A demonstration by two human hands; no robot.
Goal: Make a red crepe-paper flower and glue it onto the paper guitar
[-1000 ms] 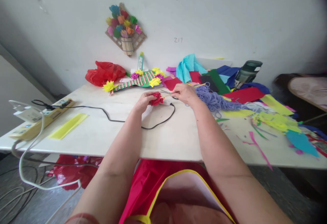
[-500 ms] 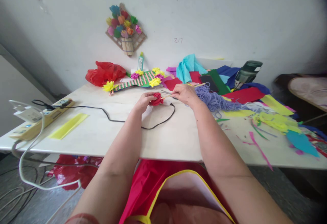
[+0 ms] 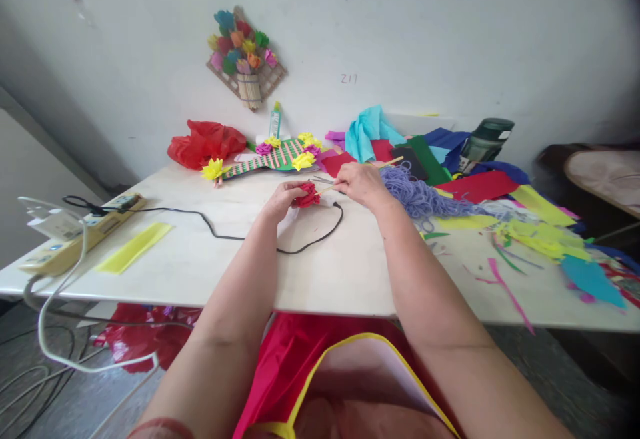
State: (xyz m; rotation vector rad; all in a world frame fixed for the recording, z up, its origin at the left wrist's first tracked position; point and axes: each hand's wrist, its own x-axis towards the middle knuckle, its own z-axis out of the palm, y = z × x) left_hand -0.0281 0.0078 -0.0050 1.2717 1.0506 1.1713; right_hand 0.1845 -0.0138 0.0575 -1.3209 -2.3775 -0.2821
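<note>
My left hand (image 3: 283, 198) pinches a small red paper flower (image 3: 309, 194) just above the white table (image 3: 210, 259). A thin wooden stick (image 3: 385, 165) runs from the flower through my right hand (image 3: 361, 183) and pokes out beyond it toward the back right. My right hand is closed around the stick right beside the flower. Both hands sit above the middle of the table, over a loop of black cable (image 3: 310, 242).
A purple yarn pile (image 3: 425, 197) and several coloured paper sheets and scraps (image 3: 535, 225) cover the right side. A striped craft piece with paper flowers (image 3: 273, 156), a red plastic bag (image 3: 205, 142) and a glue bottle (image 3: 275, 119) lie at the back. A power strip (image 3: 75, 232) and a yellow strip (image 3: 134, 246) lie left.
The stick's far end has tilted slightly upward and my right hand has shifted a little; the left hand and flower stay in place.
</note>
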